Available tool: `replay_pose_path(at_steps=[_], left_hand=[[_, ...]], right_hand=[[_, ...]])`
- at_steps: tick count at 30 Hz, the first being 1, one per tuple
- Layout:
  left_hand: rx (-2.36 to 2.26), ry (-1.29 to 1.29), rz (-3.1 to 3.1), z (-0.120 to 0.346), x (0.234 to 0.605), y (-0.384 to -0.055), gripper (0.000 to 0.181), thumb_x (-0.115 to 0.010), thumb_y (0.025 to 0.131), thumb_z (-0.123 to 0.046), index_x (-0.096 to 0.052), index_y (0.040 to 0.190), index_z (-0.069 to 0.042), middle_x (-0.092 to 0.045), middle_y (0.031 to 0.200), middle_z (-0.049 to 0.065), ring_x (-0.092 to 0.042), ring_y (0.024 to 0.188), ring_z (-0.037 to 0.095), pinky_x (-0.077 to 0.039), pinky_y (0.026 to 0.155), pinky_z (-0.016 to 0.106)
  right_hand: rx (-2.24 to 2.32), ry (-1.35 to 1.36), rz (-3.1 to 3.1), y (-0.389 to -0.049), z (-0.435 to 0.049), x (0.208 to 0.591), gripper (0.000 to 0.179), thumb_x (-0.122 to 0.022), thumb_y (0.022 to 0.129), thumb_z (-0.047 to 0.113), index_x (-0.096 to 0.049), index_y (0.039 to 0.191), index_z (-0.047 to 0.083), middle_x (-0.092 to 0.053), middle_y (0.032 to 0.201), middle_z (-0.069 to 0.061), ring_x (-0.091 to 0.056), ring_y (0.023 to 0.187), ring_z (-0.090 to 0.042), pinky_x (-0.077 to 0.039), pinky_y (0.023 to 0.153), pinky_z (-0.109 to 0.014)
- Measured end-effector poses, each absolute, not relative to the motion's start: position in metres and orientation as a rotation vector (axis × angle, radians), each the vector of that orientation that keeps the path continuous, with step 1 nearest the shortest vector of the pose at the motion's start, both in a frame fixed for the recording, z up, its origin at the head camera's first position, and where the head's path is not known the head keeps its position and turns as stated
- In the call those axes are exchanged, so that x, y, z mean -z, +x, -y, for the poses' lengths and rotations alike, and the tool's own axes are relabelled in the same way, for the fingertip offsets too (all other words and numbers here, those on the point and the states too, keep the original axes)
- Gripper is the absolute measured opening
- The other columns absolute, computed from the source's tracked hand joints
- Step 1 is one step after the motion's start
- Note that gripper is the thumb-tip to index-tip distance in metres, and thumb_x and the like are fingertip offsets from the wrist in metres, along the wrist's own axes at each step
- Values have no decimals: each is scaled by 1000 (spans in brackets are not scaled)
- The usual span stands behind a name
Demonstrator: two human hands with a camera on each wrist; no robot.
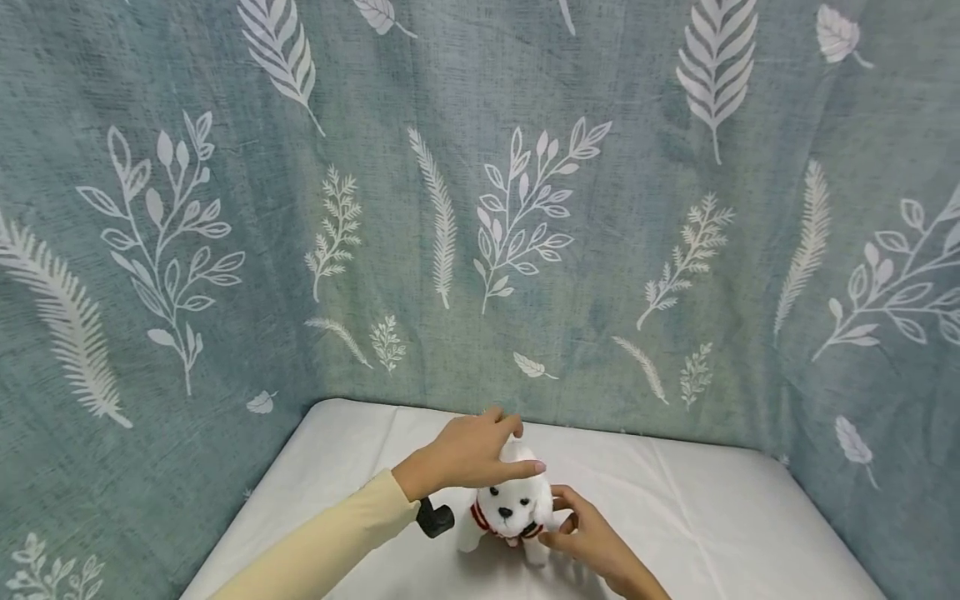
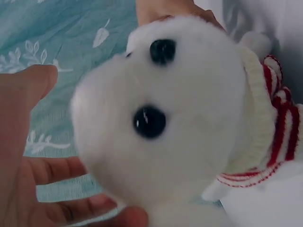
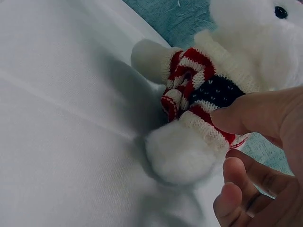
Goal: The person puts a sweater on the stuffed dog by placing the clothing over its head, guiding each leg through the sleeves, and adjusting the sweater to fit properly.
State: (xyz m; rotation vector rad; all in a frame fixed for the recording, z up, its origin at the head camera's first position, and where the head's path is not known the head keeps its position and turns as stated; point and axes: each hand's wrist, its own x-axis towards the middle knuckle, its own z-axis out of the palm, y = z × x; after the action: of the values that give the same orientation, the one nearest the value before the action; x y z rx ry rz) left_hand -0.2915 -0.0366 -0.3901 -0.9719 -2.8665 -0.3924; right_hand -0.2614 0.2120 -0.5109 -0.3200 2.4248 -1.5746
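Observation:
A white plush toy dog (image 1: pixel 504 510) in a knitted sweater (image 3: pixel 213 94) with red and white stripes and a dark blue patch stands on the white-covered surface, facing the head camera. Over the top of its head is my left hand (image 1: pixel 480 450), with thumb and fingers spread apart; in the left wrist view the fingertips reach the white fur beside the dark round eyes. My right hand (image 1: pixel 588 533) is at the dog's side, under its ear. Its thumb (image 3: pixel 241 116) lies over the sweater in the right wrist view, while the other fingers bend loosely near the hem.
The white cloth-covered surface (image 1: pixel 667 500) ends at a blue-green curtain (image 1: pixel 465 358) printed with white leaves, which rises at the back and on both sides. A black wrist camera (image 1: pixel 435 518) sticks out below the left wrist.

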Motion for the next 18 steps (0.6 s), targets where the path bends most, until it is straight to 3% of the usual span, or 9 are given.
replay_pose_path(at_steps=[8, 14, 18], left_hand=[[-67, -894, 2880, 12, 399, -283, 82, -48, 86, -86, -58, 138, -22, -63, 119, 9, -67, 82, 25, -54, 58, 37], [-149, -802, 2903, 6, 401, -278, 84, -50, 82, -90, -61, 129, -20, -65, 100, 6, -65, 79, 23, -52, 58, 37], [-144, -782, 2938, 5, 402, -279, 84, -55, 80, -88, -61, 131, -21, -66, 100, 6, -65, 80, 21, -53, 57, 37]], right_hand=[[1579, -353, -2429, -259, -217, 511, 61, -81, 88, 16, -54, 142, 12, -58, 126, -14, -53, 82, -22, -47, 62, -32], [1581, -371, -2435, -259, -219, 511, 59, -80, 89, 16, -54, 141, 12, -59, 127, -14, -53, 81, -21, -48, 61, -31], [1579, -379, -2436, -258, -219, 512, 58, -80, 89, 18, -55, 141, 12, -60, 126, -14, -53, 81, -22, -48, 60, -31]])
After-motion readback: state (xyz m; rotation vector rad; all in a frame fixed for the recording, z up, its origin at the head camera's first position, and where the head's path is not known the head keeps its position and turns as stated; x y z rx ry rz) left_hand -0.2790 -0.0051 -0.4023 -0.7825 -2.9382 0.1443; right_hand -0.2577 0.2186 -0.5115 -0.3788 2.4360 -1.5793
